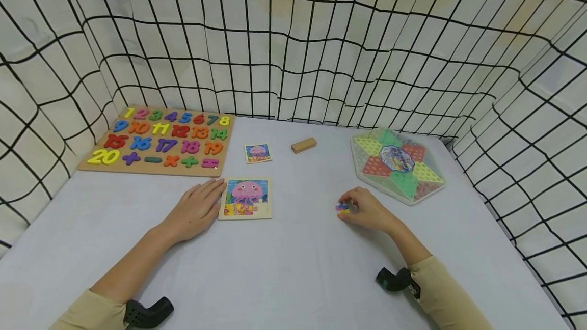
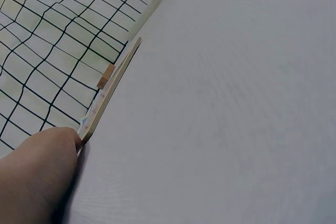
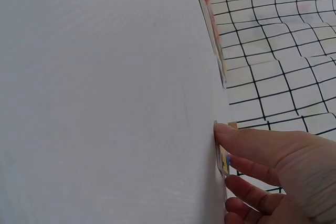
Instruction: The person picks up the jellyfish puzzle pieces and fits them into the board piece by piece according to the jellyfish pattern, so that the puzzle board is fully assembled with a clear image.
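Observation:
A wooden jigsaw puzzle (image 1: 263, 212) with a pink jellyfish picture lies in the middle of the table, its lower right corner showing bare wood. Along its left edge rests my left hand (image 1: 194, 212), fingers extended and fingertips at the frame; the left wrist view shows the hand (image 2: 39, 166) at the near end of the board's edge. Off to the right, my right hand (image 1: 367, 211) pinches a small colourful puzzle piece (image 1: 342, 209) between thumb and fingers. In the right wrist view the piece (image 3: 224, 161) is tilted on edge, partly hidden by the thumb.
A number board (image 1: 151, 166) with coloured digits lies at the back left. Behind the puzzle are a small jellyfish picture card (image 1: 258, 153) and a wooden block (image 1: 303, 145). A hexagonal star-patterned game box (image 1: 399, 164) sits at the right. Black netting (image 1: 293, 39) surrounds the table.

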A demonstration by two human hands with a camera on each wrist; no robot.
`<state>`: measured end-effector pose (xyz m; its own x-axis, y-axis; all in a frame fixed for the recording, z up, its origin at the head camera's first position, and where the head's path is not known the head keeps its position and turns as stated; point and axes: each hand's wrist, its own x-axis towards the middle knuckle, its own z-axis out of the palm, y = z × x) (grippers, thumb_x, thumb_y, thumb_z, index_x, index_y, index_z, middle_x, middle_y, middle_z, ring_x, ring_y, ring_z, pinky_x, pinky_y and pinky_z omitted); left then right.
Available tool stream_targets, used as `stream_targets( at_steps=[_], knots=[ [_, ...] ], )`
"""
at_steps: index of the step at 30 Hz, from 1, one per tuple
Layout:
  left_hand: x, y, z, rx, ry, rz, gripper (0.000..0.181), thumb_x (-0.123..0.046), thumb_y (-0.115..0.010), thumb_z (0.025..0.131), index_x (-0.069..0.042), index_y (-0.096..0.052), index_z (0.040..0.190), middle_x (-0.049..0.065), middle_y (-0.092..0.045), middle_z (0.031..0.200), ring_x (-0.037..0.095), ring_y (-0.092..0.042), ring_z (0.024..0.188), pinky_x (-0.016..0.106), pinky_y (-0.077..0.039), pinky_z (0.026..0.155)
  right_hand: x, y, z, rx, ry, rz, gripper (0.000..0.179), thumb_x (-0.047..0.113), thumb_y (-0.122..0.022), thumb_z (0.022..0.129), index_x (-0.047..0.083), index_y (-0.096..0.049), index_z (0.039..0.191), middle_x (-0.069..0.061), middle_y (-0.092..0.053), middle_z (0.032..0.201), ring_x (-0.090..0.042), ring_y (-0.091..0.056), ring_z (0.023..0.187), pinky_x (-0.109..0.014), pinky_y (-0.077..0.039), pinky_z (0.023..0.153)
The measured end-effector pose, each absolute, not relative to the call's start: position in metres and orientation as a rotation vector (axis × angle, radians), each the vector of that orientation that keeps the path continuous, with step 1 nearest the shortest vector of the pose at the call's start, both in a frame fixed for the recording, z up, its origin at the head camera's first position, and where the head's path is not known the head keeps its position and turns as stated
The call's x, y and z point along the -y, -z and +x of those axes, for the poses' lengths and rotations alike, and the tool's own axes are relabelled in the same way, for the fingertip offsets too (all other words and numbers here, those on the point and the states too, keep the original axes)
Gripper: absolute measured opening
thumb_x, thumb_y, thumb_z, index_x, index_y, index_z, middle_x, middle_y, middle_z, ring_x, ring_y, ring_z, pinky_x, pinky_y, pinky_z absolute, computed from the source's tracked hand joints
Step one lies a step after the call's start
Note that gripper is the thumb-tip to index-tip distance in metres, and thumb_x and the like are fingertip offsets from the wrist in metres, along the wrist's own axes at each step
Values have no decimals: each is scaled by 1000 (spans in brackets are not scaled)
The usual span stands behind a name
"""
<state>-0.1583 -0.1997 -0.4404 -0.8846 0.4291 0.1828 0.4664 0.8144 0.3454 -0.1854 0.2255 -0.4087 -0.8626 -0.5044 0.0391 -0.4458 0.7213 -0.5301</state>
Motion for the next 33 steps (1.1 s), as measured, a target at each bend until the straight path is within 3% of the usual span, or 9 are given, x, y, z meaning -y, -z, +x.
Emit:
stream_targets(
  at_steps=[6,14,21,33],
  knots=[
    [201,440,-158,2913,585,-713,52,-22,-42,96,0,-30,141,16,-27,147,33,-17,136,51,-13,107,-224,408,-186,-2810,861,-823,33,20,-75,76,7,-56,99,0,-55,86,-14,-48,76,-28,-44,67],
    [202,440,-157,2892,599,-742,51,-20,-42,96,1,-31,141,16,-28,146,33,-18,135,51,-14,106,-224,408,-186,-2734,951,-906,29,12,-69,82,8,-56,108,3,-51,75,-9,-44,63,-24,-42,55],
    [200,440,-158,2892,588,-732,51,-20,-42,96,1,-31,141,16,-28,146,33,-18,135,52,-14,106,-221,407,-188,-2772,948,-955,23,-1,-58,87,6,-58,109,3,-57,79,-10,-48,66,-24,-44,55],
    [200,440,-157,2872,600,-730,50,-19,-43,96,1,-32,140,16,-30,145,34,-19,135,51,-15,106,-201,403,-194,-2778,975,-989,23,-2,-59,85,6,-61,107,2,-58,79,-11,-51,69,-25,-47,60]
  ],
)
